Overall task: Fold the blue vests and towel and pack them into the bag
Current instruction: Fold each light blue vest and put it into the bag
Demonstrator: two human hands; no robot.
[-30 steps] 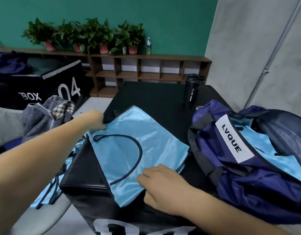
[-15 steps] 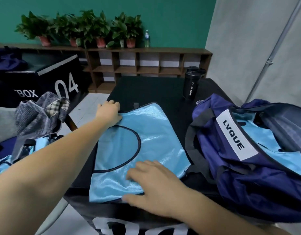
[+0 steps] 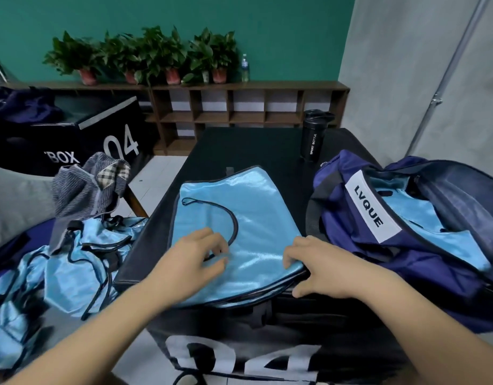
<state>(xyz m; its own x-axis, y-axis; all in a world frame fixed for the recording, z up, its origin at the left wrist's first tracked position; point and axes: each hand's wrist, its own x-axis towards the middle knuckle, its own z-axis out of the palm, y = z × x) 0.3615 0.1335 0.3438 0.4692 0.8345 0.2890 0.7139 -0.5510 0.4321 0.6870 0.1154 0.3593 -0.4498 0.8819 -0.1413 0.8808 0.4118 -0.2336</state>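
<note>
1. As my feed shows, folded vest [image 3: 253, 218] lies on black box [image 3: 239, 145], long axis running away from me.
2. Left hand [image 3: 192, 265] rests loose-fingered on it; right hand [image 3: 320, 270] pinches its near right edge.
3. Bag [image 3: 420, 273] gapes just right; right hand nearer.

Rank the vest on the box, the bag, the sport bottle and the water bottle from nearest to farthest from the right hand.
1. The vest, gripped by the right hand at its near right edge.
2. The bag, just to the hand's right.
3. The sport bottle, at the far end of the box.
4. The water bottle, on the far shelf.
</note>
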